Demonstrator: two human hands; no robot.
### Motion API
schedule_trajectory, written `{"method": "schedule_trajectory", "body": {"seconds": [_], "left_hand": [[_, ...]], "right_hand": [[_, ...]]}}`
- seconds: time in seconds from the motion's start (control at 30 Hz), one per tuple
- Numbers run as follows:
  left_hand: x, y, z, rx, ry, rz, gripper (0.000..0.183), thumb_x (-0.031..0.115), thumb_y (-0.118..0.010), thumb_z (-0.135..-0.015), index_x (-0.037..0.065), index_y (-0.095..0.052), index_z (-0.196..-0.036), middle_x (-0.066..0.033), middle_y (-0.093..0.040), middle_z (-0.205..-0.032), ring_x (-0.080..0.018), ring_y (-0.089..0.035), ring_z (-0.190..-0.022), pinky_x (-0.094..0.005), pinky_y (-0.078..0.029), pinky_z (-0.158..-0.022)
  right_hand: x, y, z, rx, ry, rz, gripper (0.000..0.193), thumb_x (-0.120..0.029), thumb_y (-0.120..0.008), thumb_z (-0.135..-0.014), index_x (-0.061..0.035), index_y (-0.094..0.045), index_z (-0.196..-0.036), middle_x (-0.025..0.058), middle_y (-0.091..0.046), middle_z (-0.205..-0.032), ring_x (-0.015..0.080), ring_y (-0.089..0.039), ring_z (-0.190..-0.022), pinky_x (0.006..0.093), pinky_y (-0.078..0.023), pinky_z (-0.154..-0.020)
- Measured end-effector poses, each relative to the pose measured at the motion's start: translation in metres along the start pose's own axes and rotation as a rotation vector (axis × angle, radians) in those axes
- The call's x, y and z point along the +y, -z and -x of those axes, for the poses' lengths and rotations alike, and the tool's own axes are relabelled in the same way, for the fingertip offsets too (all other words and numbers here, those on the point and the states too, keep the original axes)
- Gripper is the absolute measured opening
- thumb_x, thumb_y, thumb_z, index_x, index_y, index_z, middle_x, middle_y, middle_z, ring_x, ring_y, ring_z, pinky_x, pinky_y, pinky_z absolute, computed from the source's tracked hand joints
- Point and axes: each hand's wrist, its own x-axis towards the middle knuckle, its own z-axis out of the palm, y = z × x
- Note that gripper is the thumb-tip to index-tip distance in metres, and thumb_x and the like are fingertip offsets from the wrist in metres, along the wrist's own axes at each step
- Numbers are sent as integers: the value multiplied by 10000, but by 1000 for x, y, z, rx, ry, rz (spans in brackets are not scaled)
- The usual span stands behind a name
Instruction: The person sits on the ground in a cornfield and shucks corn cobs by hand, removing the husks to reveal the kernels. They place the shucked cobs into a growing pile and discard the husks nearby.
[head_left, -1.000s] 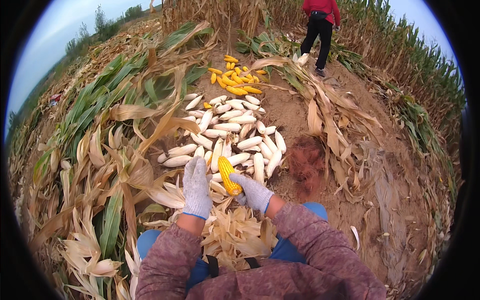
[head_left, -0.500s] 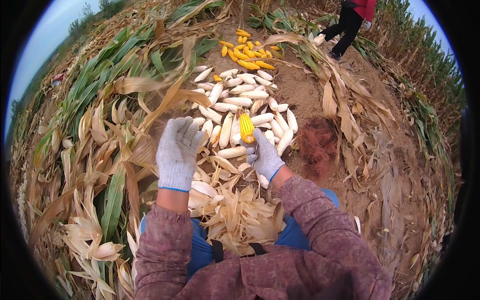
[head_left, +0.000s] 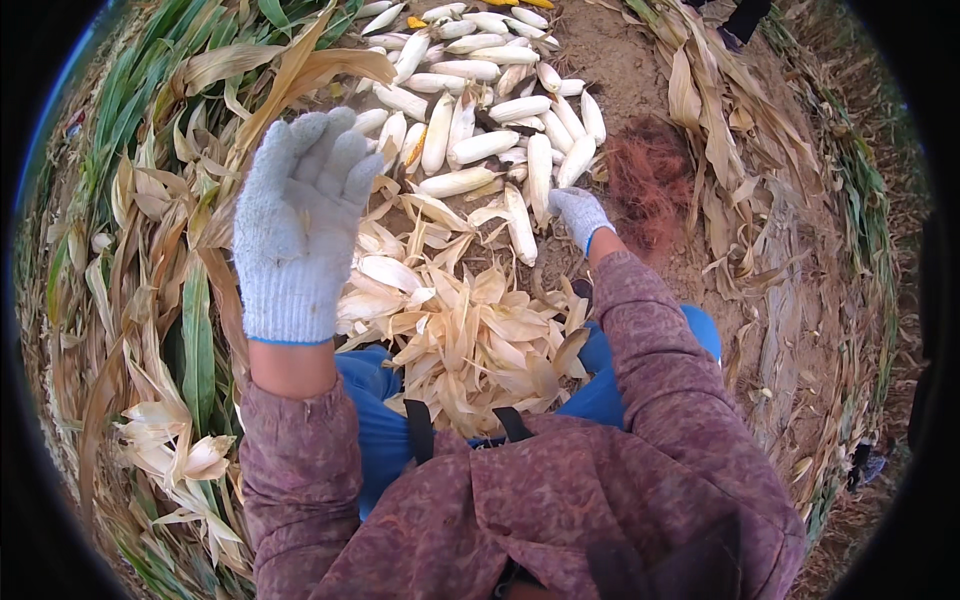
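One yellow cob's gone from the right hand (head_left: 580, 215) since a moment ago, so looks let go. It's curled beside a pale cob (head_left: 539, 172), can't tell if gripping. Left hand (head_left: 303, 205) is empty, thumb and fingers apart.

Ground: bare brown soil (head_left: 622, 62), pale scraps scattered at right.
Left bank: flattened stalks and leaves (head_left: 130, 95), green toward the top, tan and dry lower down.
Right band: dry tan leaves (head_left: 705, 125) lying across the soil.
Sky: thin blue sliver, upper-left rim.
Light: soft, even daylight.
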Motion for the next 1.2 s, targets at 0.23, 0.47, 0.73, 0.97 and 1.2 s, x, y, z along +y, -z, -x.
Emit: {"method": "schedule_trajectory", "body": {"seconds": [0.23,0.47,0.73,0.97,1.2], "left_hand": [[-14,-13,-5,42,16,-101,359,289,-537,-1130,-10,-719,-1209,-223,-735,-1294,-304,-774,-1073,-480,-651,-954],[-24,-21,-16,115,106,-130,443,338,-461,-1159,-17,-694,-1287,-229,-725,-1312,-303,-769,-1058,-473,-641,-910],[-36,-21,-25,122,150,-119,414,328,-483,-1151,-3,-696,-1281,-234,-731,-1288,-304,-769,-1043,-490,-648,-923],[-43,-20,-31,167,88,-211,289,258,-603,-1092,6,-666,-1219,-178,-734,-1189,-277,-740,-1007,-416,-638,-896],[-67,3,-40,262,15,-410,417,384,-606,-1095,63,-651,-1358,-108,-681,-1279,-239,-658,-1169,-420,-595,-939]], "right_hand": [[106,-59,-25,-92,-154,595,488,-347,-712,-870,-43,-752,-1249,221,-737,-1293,389,-708,-1193,450,-549,-1046],[101,-101,-26,81,-185,882,738,-480,-842,-785,-11,-606,-1304,273,-704,-1281,426,-703,-1193,505,-576,-1017],[116,-75,-47,-290,-229,488,775,-548,-804,-815,42,-700,-1307,264,-723,-1251,436,-682,-1205,470,-517,-1049],[-5,-64,27,-615,-123,-214,598,-364,-735,-975,8,-615,-1427,86,-745,-1197,154,-721,-1020,294,-580,-864],[-151,-16,123,-878,280,-109,795,-296,-812,-909,25,-487,-1561,134,-680,-1370,217,-677,-1195,350,-549,-1029]]}}
